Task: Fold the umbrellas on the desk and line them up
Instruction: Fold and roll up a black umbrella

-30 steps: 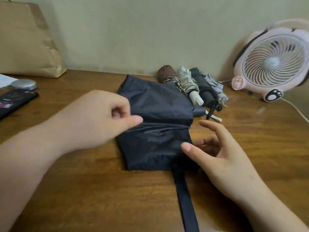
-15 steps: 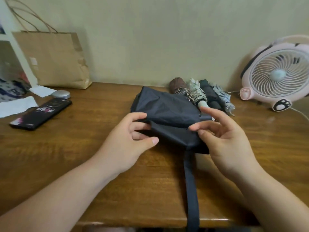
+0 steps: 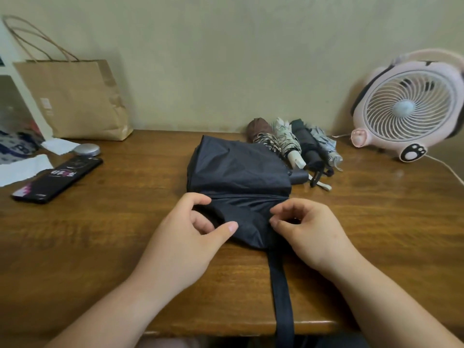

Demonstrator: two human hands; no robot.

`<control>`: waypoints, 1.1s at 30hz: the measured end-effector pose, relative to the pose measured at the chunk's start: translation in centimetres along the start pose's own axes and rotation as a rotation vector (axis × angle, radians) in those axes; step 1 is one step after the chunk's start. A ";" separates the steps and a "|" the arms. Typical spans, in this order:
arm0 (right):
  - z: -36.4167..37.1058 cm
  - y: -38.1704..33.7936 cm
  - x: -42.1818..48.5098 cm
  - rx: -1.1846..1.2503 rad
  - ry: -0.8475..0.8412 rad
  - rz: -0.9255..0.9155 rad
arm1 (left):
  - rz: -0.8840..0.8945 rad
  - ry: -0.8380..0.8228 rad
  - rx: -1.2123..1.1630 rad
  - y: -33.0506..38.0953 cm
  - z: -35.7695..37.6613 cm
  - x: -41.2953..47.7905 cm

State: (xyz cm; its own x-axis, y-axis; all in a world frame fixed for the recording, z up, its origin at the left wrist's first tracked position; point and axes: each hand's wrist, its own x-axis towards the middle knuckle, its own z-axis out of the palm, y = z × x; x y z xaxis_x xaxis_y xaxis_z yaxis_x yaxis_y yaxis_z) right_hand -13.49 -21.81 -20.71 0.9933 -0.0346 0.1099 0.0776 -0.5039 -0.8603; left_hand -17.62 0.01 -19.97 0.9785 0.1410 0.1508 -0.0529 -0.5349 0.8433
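Observation:
A dark navy umbrella (image 3: 238,172) lies loose and flattened in the middle of the wooden desk (image 3: 125,234). Its long strap (image 3: 281,285) runs toward me and hangs over the front edge. My left hand (image 3: 190,237) grips the near left part of the canopy, thumb on top. My right hand (image 3: 308,227) pinches the fabric at the near right. Behind, against the wall, folded umbrellas lie side by side: brown (image 3: 258,129), cream patterned (image 3: 286,141), black (image 3: 307,144) and grey patterned (image 3: 326,144).
A pink desk fan (image 3: 409,106) stands at the back right, its cord trailing right. At the left are a brown paper bag (image 3: 75,99), a black phone (image 3: 57,179), a silver round case (image 3: 86,149) and white paper scraps (image 3: 22,168).
Both hands went from hovering open by the canopy to gripping its near end. The fabric there is now gathered narrower between them.

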 end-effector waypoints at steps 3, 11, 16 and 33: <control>-0.4 -0.1 -0.8 -0.008 0.019 -0.058 | 0.042 0.090 0.000 0.2 0.7 -0.5; -1.0 0.4 -1.8 -0.078 0.098 -0.045 | 0.000 -0.055 0.025 0.6 0.8 -0.5; -1.3 -0.3 -2.5 -0.330 -0.007 -0.080 | -0.039 -0.141 0.323 0.1 -0.5 0.0; -1.4 1.6 -5.6 -0.011 0.155 -0.224 | 0.365 -0.156 0.415 -2.3 -1.1 -1.6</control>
State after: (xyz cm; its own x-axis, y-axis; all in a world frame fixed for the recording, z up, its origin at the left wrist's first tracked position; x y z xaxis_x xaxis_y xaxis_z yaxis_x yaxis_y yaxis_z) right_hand -19.09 -23.59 -22.01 0.9266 -0.0523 0.3725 0.2923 -0.5230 -0.8006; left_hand -19.31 1.88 -21.60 0.9310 -0.2218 0.2899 -0.3408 -0.8125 0.4729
